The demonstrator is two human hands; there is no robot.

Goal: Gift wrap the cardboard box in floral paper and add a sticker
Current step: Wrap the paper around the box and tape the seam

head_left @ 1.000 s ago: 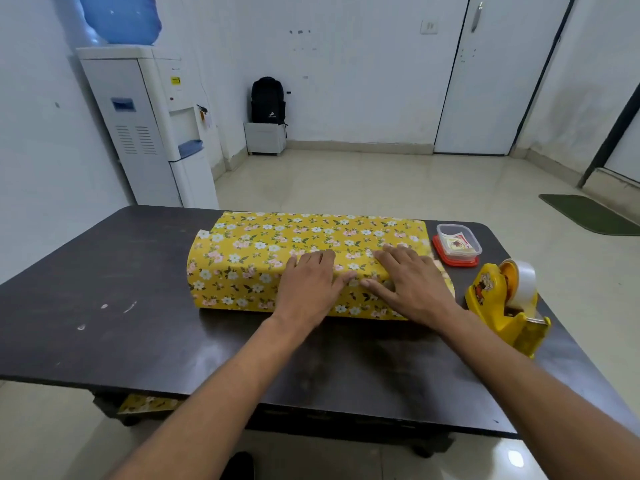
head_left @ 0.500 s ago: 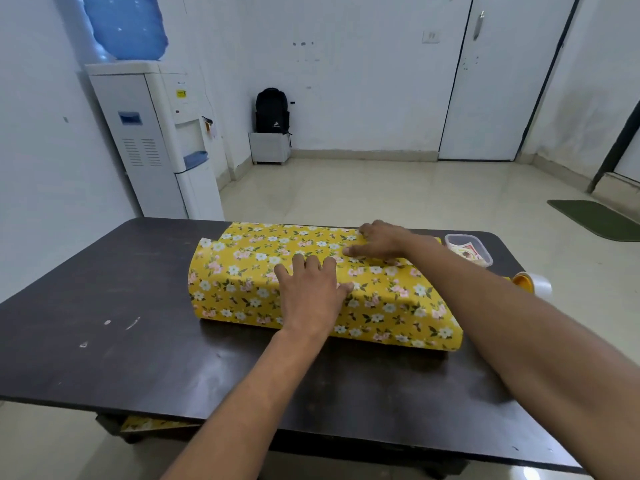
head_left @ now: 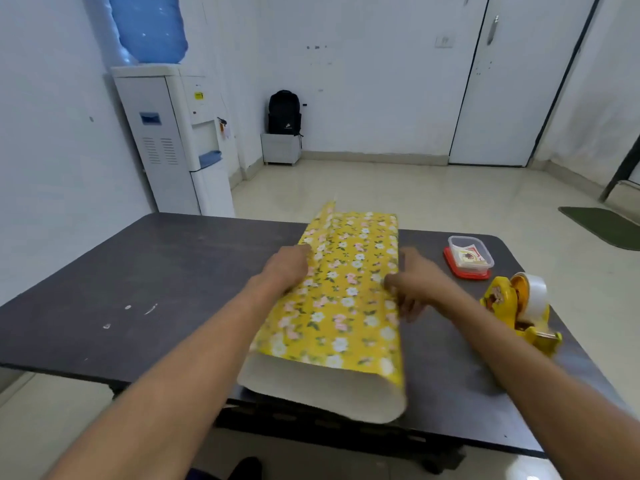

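Altogether, the desk (head_left: 145, 268) carries three things: one parcel, one tape dispenser (head_left: 519, 310) and one small clear container (head_left: 469, 256) with a red lid beneath it. The parcel is the cardboard box under its floral paper (head_left: 346, 296); none of the box itself shows, only yellow paper with white and pink flowers. It lies lengthwise away from the person, near the middle of the desk, and its near end juts past the desk's front edge, showing the paper's plain white underside. At the far left, one loose flap of paper stands up.

Two bare hands are at work. The left hand (head_left: 289, 268) presses against the parcel's left side, fingers lying on the paper, not pinching it as far as the view shows. The right hand (head_left: 415, 289) is at the right side, fingers curled down by the paper's edge; it is blurred, so whether its grip pinches the paper I cannot tell.

Half a second ago the parcel lay crosswise, long side facing the person, with the left hand flat on top and the right hand reaching over its far edge. It has since been turned about a quarter turn, and the dispenser and container, partly hidden then by the right arm, are in plain sight.
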